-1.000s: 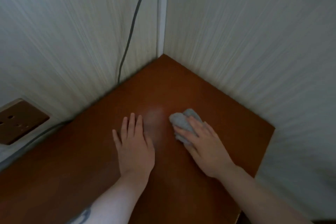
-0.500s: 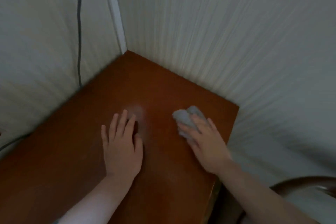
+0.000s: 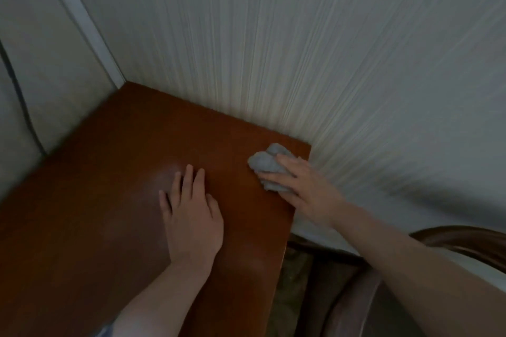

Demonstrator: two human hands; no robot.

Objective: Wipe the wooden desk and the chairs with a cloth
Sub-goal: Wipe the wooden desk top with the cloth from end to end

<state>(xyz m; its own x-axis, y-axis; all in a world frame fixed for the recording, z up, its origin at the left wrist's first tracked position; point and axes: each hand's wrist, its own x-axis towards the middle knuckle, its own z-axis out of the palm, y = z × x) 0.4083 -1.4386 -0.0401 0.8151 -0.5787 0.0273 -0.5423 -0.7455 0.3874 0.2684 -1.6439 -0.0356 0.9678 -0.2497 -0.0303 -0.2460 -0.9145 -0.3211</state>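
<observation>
The reddish-brown wooden desk (image 3: pixel 109 200) fills the lower left, its far corner tucked into the corner of the walls. My left hand (image 3: pixel 191 213) lies flat on the desktop, fingers straight and pointing away from me. A crumpled grey cloth (image 3: pixel 267 164) sits at the desk's far right corner. My right hand (image 3: pixel 304 189) presses on the cloth with straight fingers, the palm hanging past the right edge. A dark wooden chair (image 3: pixel 465 243) shows its curved back at the lower right.
Pale striped wallpaper (image 3: pixel 328 63) runs along the desk's far and right sides. A white corner strip (image 3: pixel 82 24) and a dark cable (image 3: pixel 19 96) run down the left wall. Below the desk's right edge is a patterned seat cushion (image 3: pixel 293 290).
My right hand has slid the cloth rightward to the desk's right corner. The view has swung right, bringing the chair in. My left hand stays flat on the desk.
</observation>
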